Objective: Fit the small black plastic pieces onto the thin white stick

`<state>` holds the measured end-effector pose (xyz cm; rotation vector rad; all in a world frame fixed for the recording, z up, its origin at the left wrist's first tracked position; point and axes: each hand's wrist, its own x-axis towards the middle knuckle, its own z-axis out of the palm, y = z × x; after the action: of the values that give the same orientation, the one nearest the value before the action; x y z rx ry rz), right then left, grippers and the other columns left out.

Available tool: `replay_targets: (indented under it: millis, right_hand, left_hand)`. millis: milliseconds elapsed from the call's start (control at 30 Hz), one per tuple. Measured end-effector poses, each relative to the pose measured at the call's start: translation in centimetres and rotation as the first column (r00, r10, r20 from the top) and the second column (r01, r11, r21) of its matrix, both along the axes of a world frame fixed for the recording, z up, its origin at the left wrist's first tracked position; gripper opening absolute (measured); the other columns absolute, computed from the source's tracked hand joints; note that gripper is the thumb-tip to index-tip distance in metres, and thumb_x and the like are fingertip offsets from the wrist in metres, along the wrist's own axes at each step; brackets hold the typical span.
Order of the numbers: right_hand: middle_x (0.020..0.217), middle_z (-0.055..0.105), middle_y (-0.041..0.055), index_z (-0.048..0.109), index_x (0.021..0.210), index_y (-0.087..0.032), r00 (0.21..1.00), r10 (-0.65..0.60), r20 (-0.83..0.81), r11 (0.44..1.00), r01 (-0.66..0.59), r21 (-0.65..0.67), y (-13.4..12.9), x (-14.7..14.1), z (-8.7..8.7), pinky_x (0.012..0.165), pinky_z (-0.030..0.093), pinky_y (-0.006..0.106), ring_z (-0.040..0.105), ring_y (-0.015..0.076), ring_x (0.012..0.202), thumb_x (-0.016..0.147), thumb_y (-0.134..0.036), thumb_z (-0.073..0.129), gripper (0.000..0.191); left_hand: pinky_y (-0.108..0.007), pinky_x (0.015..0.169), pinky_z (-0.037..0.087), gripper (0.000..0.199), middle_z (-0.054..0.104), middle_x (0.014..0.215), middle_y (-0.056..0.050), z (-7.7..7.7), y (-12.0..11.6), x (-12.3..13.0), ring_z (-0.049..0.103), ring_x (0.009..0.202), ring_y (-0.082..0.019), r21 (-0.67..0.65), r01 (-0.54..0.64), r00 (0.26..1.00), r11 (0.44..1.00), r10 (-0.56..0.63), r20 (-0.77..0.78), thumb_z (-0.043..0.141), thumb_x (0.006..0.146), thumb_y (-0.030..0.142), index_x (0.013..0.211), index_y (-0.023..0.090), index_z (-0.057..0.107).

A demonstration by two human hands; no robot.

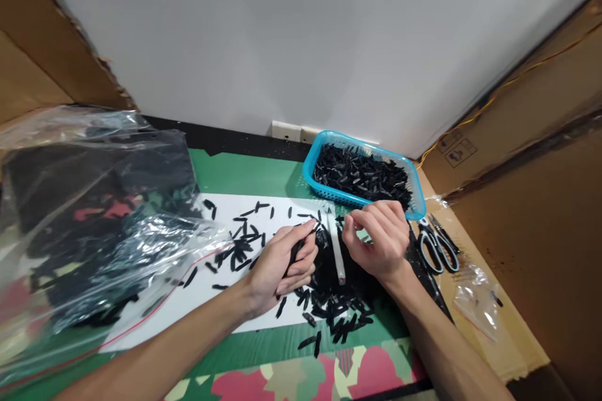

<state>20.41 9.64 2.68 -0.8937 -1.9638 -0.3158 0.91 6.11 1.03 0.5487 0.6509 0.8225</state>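
Small black strips lie scattered over a white sheet and heap up between the hands. Above that sheet my left hand is closed around some black strips, partly hidden in the palm. My right hand is curled, thumb and index fingertip pressed together; what they hold, if anything, is too small to name. Between the hands lies a narrow white strip. Just behind my right hand stands a blue basket filled with black pieces.
Scissors and a small clear bag lie at the right. A large clear zip bag covers the left side. Cardboard walls flank the green mat; a white wall rises behind, with sockets low on it.
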Motion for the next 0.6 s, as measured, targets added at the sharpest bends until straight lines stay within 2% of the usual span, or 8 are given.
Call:
replay_targets:
  millis: [67,133,167,233,333,400,500,600]
  right_hand:
    - [0.067,0.067,-0.0001,0.064,0.083,-0.021,0.993,-0.12,-0.024,0.987,0.122,0.104,0.9,0.3,0.4,0.078,0.04,0.037,0.061,0.0174,0.07,0.098,-0.018,0.065,0.015]
    - [0.083,0.075,0.0035,0.068,0.099,-0.021,0.972,-0.234,-0.007,0.97,0.234,0.068,1.7,0.5,0.4,0.084,0.04,0.039,0.065,0.0215,0.086,0.1,-0.023,0.067,0.003]
    - [0.092,0.078,0.0052,0.069,0.108,-0.021,0.964,-0.266,0.025,0.964,0.266,0.024,1.9,0.6,0.2,0.085,0.04,0.039,0.066,0.0233,0.092,0.1,-0.026,0.068,0.01]
    - [0.105,0.079,0.0077,0.068,0.122,-0.02,0.966,-0.249,0.066,0.965,0.253,-0.066,1.9,0.7,-0.4,0.085,0.041,0.039,0.065,0.0249,0.097,0.101,-0.027,0.067,0.022]
    - [0.103,0.078,0.0073,0.069,0.114,-0.021,0.999,-0.05,0.002,0.988,0.05,-0.146,1.1,0.6,-1.2,0.083,0.044,0.039,0.065,0.0237,0.092,0.101,-0.018,0.064,0.015]
    - [0.097,0.077,0.0069,0.069,0.108,-0.02,0.988,0.129,-0.081,0.967,-0.143,-0.211,0.3,0.2,-1.3,0.08,0.047,0.038,0.065,0.0223,0.086,0.099,-0.014,0.063,0.012]
    - [0.088,0.073,0.0054,0.068,0.108,-0.019,0.92,0.34,-0.194,0.849,-0.389,-0.359,-0.6,-0.6,-1.1,0.07,0.048,0.033,0.061,0.0187,0.075,0.099,-0.016,0.063,0.011]
    - [0.077,0.066,0.0017,0.07,0.105,-0.019,0.88,0.398,-0.259,0.756,-0.474,-0.451,-1.2,-1.4,-1.2,0.062,0.046,0.029,0.057,0.0152,0.066,0.1,-0.018,0.062,0.01]
  left_hand:
    - [-0.015,0.029,0.011,0.054,0.031,0.041,0.009,-0.1,0.0,-0.1,0.018,0.028,-0.003,0.007,0.004,1.0,1.0,-0.004,-0.018,0.058,0.1,0.052,0.061,0.019,0.041]
    - [-0.015,0.03,0.011,0.053,0.031,0.041,0.009,-0.1,0.0,-0.1,0.018,0.028,-0.003,0.012,0.005,1.0,1.0,-0.005,-0.018,0.059,0.099,0.052,0.061,0.019,0.041]
    - [-0.015,0.03,0.01,0.053,0.031,0.041,0.009,-0.1,0.0,-0.1,0.017,0.028,-0.003,0.014,0.006,1.0,1.0,-0.005,-0.013,0.059,0.099,0.052,0.062,0.019,0.041]
    - [-0.015,0.029,0.009,0.051,0.032,0.041,0.01,-0.1,-0.1,-0.1,0.016,0.028,-0.003,0.02,0.008,1.0,1.0,-0.008,-0.001,0.06,0.099,0.051,0.063,0.02,0.041]
    - [-0.015,0.029,0.008,0.05,0.031,0.041,0.01,-0.1,-0.1,-0.1,0.015,0.028,-0.002,0.033,0.018,1.0,0.999,-0.019,0.025,0.06,0.099,0.05,0.064,0.02,0.041]
    - [-0.015,0.029,0.008,0.051,0.031,0.041,0.01,-0.2,-0.1,-0.2,0.015,0.027,-0.002,0.04,0.03,0.999,0.999,-0.031,0.043,0.059,0.1,0.051,0.064,0.02,0.042]
    - [-0.016,0.03,0.01,0.052,0.031,0.041,0.01,-0.4,-0.2,-0.4,0.017,0.028,-0.002,0.038,0.052,0.997,0.998,-0.055,0.054,0.059,0.099,0.053,0.063,0.02,0.042]
    - [-0.016,0.03,0.01,0.054,0.031,0.04,0.01,-0.5,-0.2,-0.3,0.018,0.027,-0.002,0.042,0.065,0.997,0.997,-0.067,0.033,0.06,0.098,0.055,0.061,0.019,0.042]
